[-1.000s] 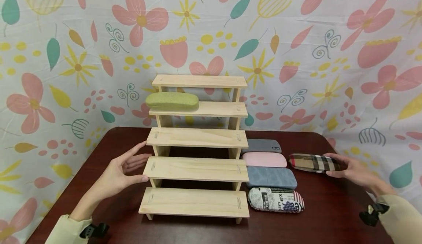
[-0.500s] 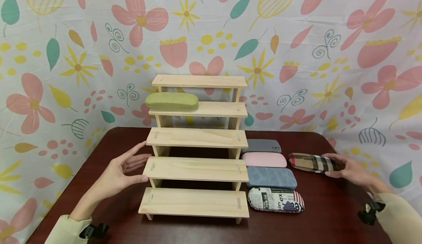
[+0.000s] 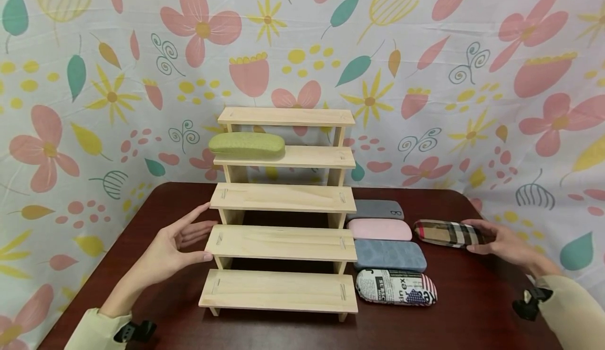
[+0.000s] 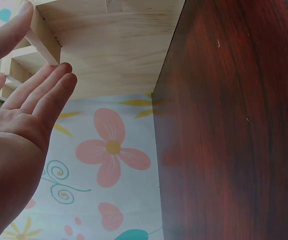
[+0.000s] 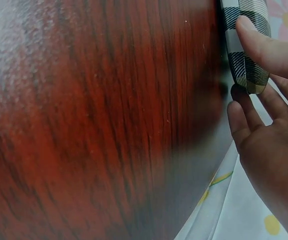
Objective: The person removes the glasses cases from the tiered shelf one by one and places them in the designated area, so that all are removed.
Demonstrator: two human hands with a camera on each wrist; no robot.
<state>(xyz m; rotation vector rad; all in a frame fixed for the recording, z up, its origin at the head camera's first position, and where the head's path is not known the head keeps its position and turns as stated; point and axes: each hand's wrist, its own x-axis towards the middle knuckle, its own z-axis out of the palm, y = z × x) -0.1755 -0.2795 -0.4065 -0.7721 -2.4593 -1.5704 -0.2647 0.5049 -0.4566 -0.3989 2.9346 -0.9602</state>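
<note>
My right hand (image 3: 508,245) grips the right end of a plaid glasses case (image 3: 446,233), thumb on the near side and fingers on the far side. In the right wrist view the thumb presses the checked case (image 5: 248,47) close to the table. My left hand (image 3: 165,250) is held with straight fingers at the left side of a stepped wooden display rack (image 3: 281,245). Its fingertips touch the rack's edge, as the left wrist view shows beside the rack's side panel (image 4: 114,50). A green glasses case (image 3: 247,145) lies on the second step from the top.
Right of the rack, a column of cases lies on the dark red table (image 3: 472,308): grey (image 3: 375,209), pink (image 3: 379,229), blue (image 3: 389,255) and newspaper-print (image 3: 396,287). A floral cloth (image 3: 302,40) hangs behind the table.
Over the last second the right forearm has shifted slightly left, its hand still gripping the plaid case. The left hand and the rack stay put.
</note>
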